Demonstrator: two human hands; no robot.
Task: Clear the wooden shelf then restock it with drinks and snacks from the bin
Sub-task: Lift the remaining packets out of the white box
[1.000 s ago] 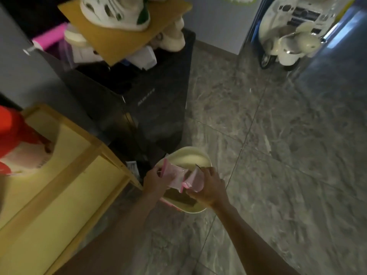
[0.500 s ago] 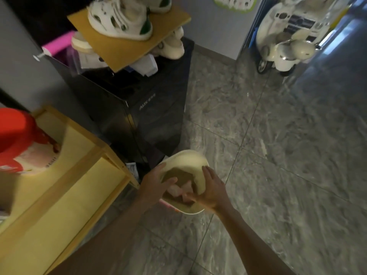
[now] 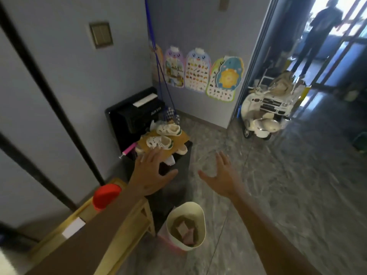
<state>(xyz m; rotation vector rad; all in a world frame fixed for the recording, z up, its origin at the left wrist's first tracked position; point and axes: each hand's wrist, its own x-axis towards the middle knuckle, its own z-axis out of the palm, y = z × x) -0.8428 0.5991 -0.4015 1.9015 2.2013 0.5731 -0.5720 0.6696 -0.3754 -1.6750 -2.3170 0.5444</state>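
**Head view.**

- Writing: pale lettering is showing on the black cabinet (image 3: 137, 114), too blurred to read. The print on the wall charts (image 3: 197, 70) is too small to read.
- Room: a grey marbled tile floor (image 3: 288, 175) is running out to a bright doorway, where one person (image 3: 315, 36) is standing with their back turned. One switch plate (image 3: 101, 34) is sitting on the pale wall.
- Left hand (image 3: 151, 173): one, reaching forward with fingers spread and holding nothing. Its fingertips are lying over the near edge of a tan board (image 3: 179, 138), and contact cannot be told.
- Right hand (image 3: 222, 175): one, raised over the floor with the palm down and fingers splayed, carrying nothing.
- Bin (image 3: 200, 211): one, cream, standing on the floor just beside the right end of the wooden shelf (image 3: 127, 227). Pink packets (image 3: 183, 228) are lying inside it (the number is unclear).
- On the shelf: one red-capped bottle (image 3: 106, 195) and one white box (image 3: 73, 228), both partly hidden by the left forearm.
- Small shoes (image 3: 159, 141): two white ones with green heels are resting on the board.
- Wall charts: at least four are hanging in a row.
- Toy scooter (image 3: 262, 126): one, cream, parked near the doorway.
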